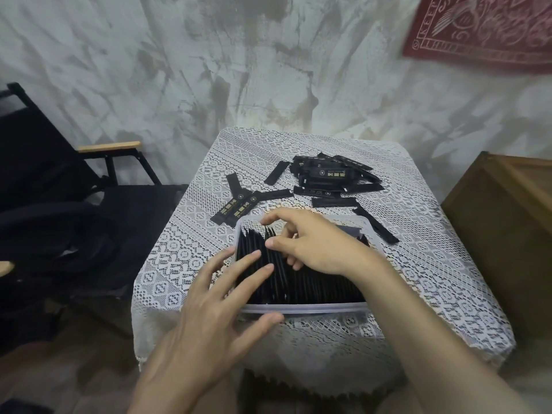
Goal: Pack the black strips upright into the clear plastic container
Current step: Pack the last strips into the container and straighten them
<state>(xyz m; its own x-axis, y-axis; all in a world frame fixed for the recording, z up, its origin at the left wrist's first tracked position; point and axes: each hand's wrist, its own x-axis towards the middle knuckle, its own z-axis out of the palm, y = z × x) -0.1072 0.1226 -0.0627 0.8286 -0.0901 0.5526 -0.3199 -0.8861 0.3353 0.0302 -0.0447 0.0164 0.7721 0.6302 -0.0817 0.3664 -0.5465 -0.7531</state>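
Note:
A clear plastic container (301, 308) sits at the near edge of the small table, filled with several black strips (316, 286) standing upright in a row. My left hand (209, 300) lies with straight fingers on the strips at the container's left end, its thumb against the near rim. My right hand (310, 243) reaches over the container and pinches the tops of a few upright strips (268, 234) between thumb and fingers. More loose black strips lie flat behind the container, in a pile (325, 176) and a small group (242, 204).
The table wears a white lace cloth (185, 264). A black folding chair with a wooden armrest (109, 147) stands to the left, with dark bags on it. A brown wooden box (504, 222) stands at the right. A mottled wall rises behind.

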